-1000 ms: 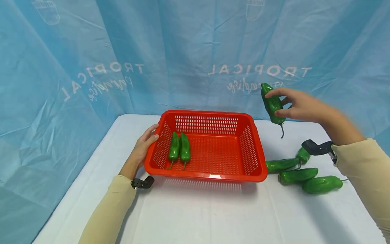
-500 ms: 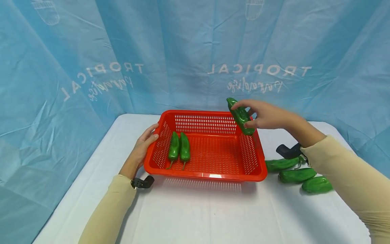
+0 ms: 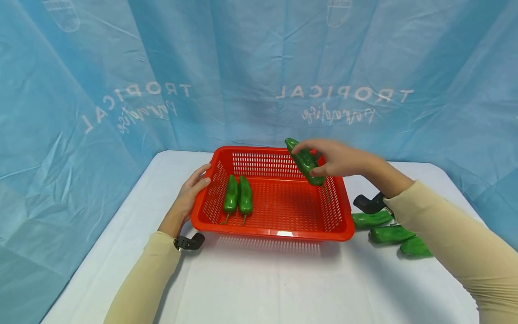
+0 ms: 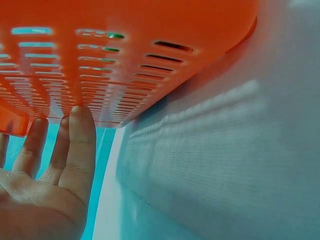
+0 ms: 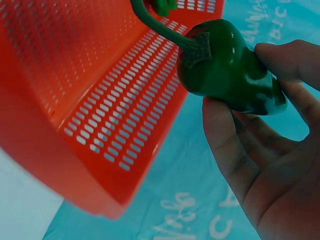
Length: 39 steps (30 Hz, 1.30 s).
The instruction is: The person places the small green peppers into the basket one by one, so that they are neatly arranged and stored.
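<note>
A red perforated basket stands mid-table, with two green peppers lying side by side at its left end, stems toward the front. My left hand rests against the basket's left side; in the left wrist view its fairly straight fingers reach the slotted wall. Over the right part of the basket, my right hand pinches another green pepper between thumb and fingers. That pepper hangs tilted above rim height. The right wrist view shows its stem pointing toward the basket.
Several more green peppers lie on the white table right of the basket, partly hidden by the right sleeve. A light blue curtain with printed lettering hangs behind and to the left.
My right hand has carried its green pepper leftward and down, from right of the basket to over its right part. My left hand and the basket have stayed in place.
</note>
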Tool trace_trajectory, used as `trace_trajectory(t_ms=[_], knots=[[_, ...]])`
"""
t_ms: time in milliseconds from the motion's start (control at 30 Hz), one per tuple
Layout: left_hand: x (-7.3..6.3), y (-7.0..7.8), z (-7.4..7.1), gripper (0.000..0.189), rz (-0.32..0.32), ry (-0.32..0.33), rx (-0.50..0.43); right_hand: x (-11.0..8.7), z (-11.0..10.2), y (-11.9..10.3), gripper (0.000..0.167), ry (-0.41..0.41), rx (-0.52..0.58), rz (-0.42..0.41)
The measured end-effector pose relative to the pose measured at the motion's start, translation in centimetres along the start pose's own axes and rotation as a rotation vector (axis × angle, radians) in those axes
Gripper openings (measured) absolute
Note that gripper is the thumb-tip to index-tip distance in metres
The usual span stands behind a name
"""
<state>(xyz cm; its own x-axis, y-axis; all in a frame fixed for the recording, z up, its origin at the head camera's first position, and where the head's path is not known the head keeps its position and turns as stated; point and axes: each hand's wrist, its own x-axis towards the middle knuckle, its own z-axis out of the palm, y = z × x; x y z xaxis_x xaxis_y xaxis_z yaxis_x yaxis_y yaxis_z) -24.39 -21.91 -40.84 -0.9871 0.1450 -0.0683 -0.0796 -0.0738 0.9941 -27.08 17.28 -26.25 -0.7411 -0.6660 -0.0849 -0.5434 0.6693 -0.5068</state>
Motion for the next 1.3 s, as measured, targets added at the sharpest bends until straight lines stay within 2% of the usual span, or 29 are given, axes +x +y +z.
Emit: trace_trajectory(t_ms=[233, 400, 633, 833, 1067, 1300], knots=[[0.0, 0.0, -0.1, 0.053, 0.005, -0.003, -0.004, 1.5, 1.6, -0.5, 0.059, -0.054, -0.03, -0.074], [0.0, 0.2, -0.1, 0.055, 0.02, -0.016, -0.007, 2.7, 2.8, -0.5, 0.058, -0.116, -0.005, -0.043], [0.0, 0.3, -0.1, 0.055, 0.012, -0.006, 0.002, 4.8, 4.4, -0.6, 0.058, -0.194, 0.004, -0.07], [0.0, 0.1, 0.0, 0.055, 0.002, -0.007, 0.006, 6.4, 5.7, -0.2, 0.057, -0.225, 0.008, -0.061], [0.0, 0.4, -0.1, 0.054, 0.026, -0.006, 0.01, 7.6, 6.7, 0.2, 0.057, -0.254, 0.017, -0.028], [0.1, 0.2, -0.1, 0.055, 0.009, -0.004, -0.001, 8.8, 7.9, 0.7, 0.056, -0.309, 0.045, 0.002]])
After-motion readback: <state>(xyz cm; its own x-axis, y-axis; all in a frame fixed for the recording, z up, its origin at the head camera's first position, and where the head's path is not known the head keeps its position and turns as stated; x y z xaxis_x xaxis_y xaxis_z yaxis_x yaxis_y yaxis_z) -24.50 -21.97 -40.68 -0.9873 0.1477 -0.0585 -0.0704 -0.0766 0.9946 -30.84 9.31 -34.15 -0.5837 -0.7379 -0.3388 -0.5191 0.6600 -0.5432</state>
